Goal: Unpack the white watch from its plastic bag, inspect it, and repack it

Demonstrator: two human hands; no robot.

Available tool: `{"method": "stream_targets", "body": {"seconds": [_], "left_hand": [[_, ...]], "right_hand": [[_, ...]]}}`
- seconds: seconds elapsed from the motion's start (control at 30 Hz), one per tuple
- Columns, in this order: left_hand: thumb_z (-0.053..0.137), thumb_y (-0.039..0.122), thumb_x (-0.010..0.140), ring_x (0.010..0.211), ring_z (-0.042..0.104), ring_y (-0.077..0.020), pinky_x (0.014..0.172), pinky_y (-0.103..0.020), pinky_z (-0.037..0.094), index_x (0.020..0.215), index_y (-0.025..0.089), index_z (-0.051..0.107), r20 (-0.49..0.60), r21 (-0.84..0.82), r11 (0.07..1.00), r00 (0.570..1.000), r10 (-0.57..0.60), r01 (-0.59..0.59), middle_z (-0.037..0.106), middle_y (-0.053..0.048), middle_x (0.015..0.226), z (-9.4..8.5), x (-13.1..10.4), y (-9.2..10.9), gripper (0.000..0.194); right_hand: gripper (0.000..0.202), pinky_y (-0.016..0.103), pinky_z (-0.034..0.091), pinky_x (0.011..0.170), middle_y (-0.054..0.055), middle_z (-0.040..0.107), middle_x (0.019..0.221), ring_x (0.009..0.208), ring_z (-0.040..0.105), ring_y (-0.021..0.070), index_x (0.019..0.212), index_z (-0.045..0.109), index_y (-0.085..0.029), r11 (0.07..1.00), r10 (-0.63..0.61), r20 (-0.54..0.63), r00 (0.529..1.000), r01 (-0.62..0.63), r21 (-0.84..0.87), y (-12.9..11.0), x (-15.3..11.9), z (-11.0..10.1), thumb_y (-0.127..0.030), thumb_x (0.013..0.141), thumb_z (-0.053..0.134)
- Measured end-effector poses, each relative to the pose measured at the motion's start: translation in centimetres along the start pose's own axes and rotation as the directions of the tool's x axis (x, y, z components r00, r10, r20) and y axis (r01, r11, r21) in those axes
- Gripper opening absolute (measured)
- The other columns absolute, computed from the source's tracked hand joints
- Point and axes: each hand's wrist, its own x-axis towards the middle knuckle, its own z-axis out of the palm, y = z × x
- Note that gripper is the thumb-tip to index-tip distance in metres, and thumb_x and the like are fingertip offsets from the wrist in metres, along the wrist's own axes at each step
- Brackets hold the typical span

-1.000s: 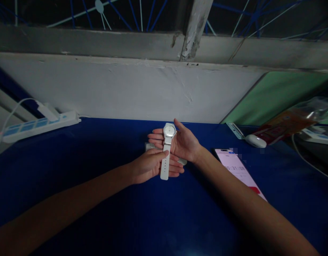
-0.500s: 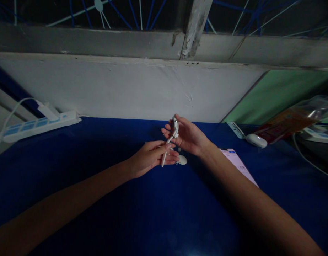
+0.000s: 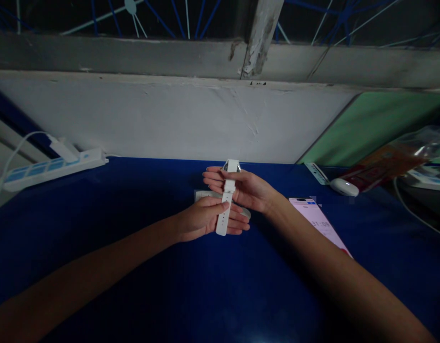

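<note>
A white wristwatch (image 3: 231, 183) is held up over the blue table, its strap running lengthwise toward me. My left hand (image 3: 201, 217) pinches the strap's holed end between the thumb and the outstretched fingers. Farther up, my right hand (image 3: 250, 188) grips the watch near its case, thumb on the strap and fingers behind. The case's silver edges show at the top; its face is hidden from me. Behind the hands lie a pale flat object (image 3: 200, 194) and a white rounded piece (image 3: 246, 213), both partly covered.
A phone (image 3: 318, 221) with a lit screen lies beside my right forearm. Farther right are a white oval case (image 3: 344, 186) and a plastic packet (image 3: 380, 159). At the left stands a power strip (image 3: 55, 167) with a plugged-in charger. A white wall (image 3: 169, 119) bounds the blue table (image 3: 134, 286).
The watch has turned from edge-on so the strap's broad side now shows. My right hand has moved slightly left and down, its thumb now across the strap. My left fingers have stretched out further.
</note>
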Motion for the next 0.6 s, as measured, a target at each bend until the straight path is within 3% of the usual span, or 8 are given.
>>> {"method": "stream_targets", "body": {"seconds": [0.1, 0.27, 0.47, 0.6], "left_hand": [[0.051, 0.024, 0.101, 0.1, 0.072, -0.0246, 0.097, -0.041, 0.05, 0.105, 0.006, 0.069, 0.022, -0.021, 0.999, 0.999, -0.024, 0.024, 0.073, -0.019, 0.106, -0.08, -0.01, -0.16, 0.026], [0.049, 0.024, 0.102, 0.104, 0.071, -0.0249, 0.1, -0.042, 0.048, 0.108, 0.005, 0.068, 0.062, -0.057, 0.997, 0.997, -0.048, 0.051, 0.072, -0.02, 0.109, -0.27, 0.1, -0.55, 0.027], [0.05, 0.023, 0.101, 0.106, 0.07, -0.0258, 0.104, -0.044, 0.044, 0.109, 0.005, 0.069, 0.081, -0.088, 0.995, 0.996, -0.044, 0.051, 0.071, -0.021, 0.113, -0.49, 0.19, -0.81, 0.027], [0.051, 0.024, 0.101, 0.106, 0.07, -0.0258, 0.103, -0.043, 0.046, 0.109, 0.005, 0.069, 0.071, -0.083, 0.996, 0.997, -0.036, 0.042, 0.072, -0.02, 0.111, -0.33, 0.21, -0.68, 0.027]], "right_hand": [[0.032, 0.03, 0.049, 0.103, 0.012, 0.076, 0.105, 0.097, 0.072, 0.0157, 0.109, 0.067, -0.008, 0.999, 0.035, -0.008, 0.999, -0.035, 0.016, -0.19, 0.04, -0.08, -0.021, 0.1, 0.04], [0.07, 0.037, 0.046, 0.106, 0.016, 0.075, 0.108, 0.1, 0.072, 0.0224, 0.11, 0.067, -0.005, 0.995, 0.101, 0.029, 0.994, -0.101, 0.011, -0.49, -0.14, -0.14, -0.055, 0.101, 0.019], [0.08, 0.04, 0.04, 0.11, 0.019, 0.073, 0.114, 0.11, 0.068, 0.0259, 0.11, 0.067, -0.005, 0.996, 0.085, 0.098, 0.992, -0.084, -0.019, -0.72, -0.4, -0.43, -0.065, 0.097, 0.015], [0.077, 0.04, 0.038, 0.111, 0.018, 0.069, 0.124, 0.111, 0.067, 0.0248, 0.118, 0.063, -0.007, 0.999, 0.046, 0.098, 0.994, -0.043, -0.032, -0.44, -0.53, -0.23, -0.062, 0.098, 0.013]]}}
